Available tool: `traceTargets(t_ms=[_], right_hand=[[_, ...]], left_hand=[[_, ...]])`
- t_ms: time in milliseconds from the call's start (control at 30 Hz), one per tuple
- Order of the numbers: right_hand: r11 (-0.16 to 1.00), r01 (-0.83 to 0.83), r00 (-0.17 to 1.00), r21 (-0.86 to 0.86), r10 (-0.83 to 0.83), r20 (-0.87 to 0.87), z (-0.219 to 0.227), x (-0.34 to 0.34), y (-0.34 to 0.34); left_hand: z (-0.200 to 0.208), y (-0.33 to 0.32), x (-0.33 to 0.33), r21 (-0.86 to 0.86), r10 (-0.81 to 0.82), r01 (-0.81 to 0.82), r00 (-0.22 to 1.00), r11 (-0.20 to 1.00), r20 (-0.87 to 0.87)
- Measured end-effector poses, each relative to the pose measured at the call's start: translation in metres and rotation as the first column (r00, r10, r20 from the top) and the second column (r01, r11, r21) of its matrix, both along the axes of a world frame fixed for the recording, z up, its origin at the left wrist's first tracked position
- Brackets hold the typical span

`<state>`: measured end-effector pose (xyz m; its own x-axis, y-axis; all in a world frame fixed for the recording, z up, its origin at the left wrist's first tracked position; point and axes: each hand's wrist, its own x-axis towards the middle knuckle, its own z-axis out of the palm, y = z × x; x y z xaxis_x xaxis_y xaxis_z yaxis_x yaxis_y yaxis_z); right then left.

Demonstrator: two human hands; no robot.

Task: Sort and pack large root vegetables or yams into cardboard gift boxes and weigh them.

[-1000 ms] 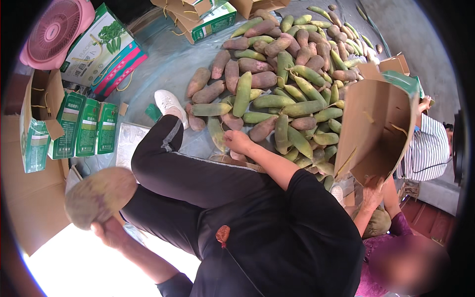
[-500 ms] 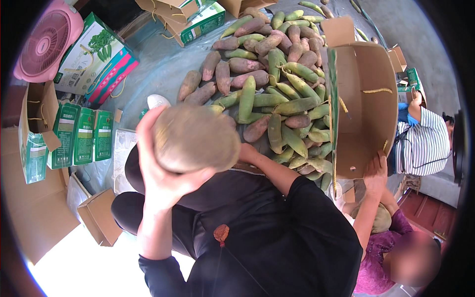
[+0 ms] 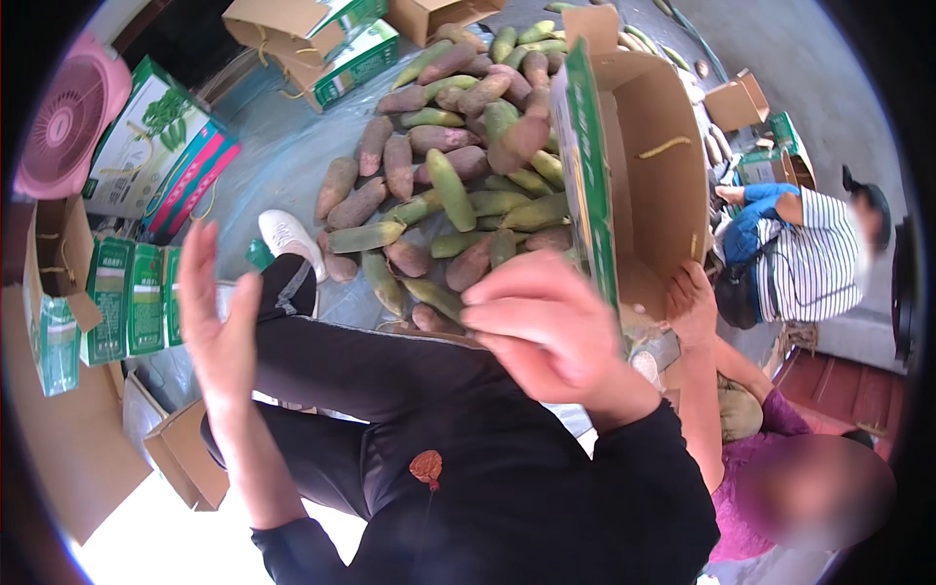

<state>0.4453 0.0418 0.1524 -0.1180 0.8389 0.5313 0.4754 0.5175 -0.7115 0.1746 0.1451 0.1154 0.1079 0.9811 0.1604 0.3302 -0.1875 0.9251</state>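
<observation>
My left hand [image 3: 216, 317] is raised at the left, empty, with fingers stretched and thumb apart. In front of my body, my right hand [image 3: 546, 327] has its fingers bent together towards the thumb; nothing shows in it. Beyond it lies a large pile of green and purplish-brown radishes [image 3: 451, 191]. One radish [image 3: 520, 143] over the pile is smeared by motion, apart from both hands. To the right of my right hand stands an open brown cardboard box [image 3: 655, 185] with a green-and-white side. Another person's hand [image 3: 690, 297] grips its near edge.
Green cartons [image 3: 129, 300] and a pink fan [image 3: 70, 117] stand on the left. More boxes [image 3: 331, 49] lie behind the pile. A co-worker in purple [image 3: 756, 483] is close on my right; a person in a striped shirt [image 3: 814, 253] sits farther off. My white shoe [image 3: 290, 242] borders the pile.
The large rounded radish in my left hand has left it, and that hand has opened and shifted left. My right hand has come up from low by the pile. The view has shifted rightward.
</observation>
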Motion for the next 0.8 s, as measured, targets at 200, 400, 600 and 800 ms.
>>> traceTargets(t_ms=[200,400,600,800], right_hand=[[0.584,0.635,0.400,0.506,-0.809,0.432,0.055,0.106,0.010],[0.429,0.857,0.491,-0.285,-0.516,0.702,-0.026,0.264,-0.014],[0.239,0.848,0.518,-0.473,-0.189,0.834,-0.050,0.194,0.015],[0.374,0.895,0.344,-0.244,-0.232,0.910,-0.040,0.149,0.041]], left_hand=[[-0.006,-0.016,-0.073,-0.013,0.195,-0.195,0.969,0.981,0.154],[-0.027,-0.047,-0.127,-0.039,0.348,-0.346,0.933,0.937,0.089],[-0.030,-0.073,-0.147,-0.067,0.451,-0.449,0.893,0.891,0.006],[-0.024,-0.086,-0.152,-0.033,0.451,-0.450,0.892,0.892,0.030]])
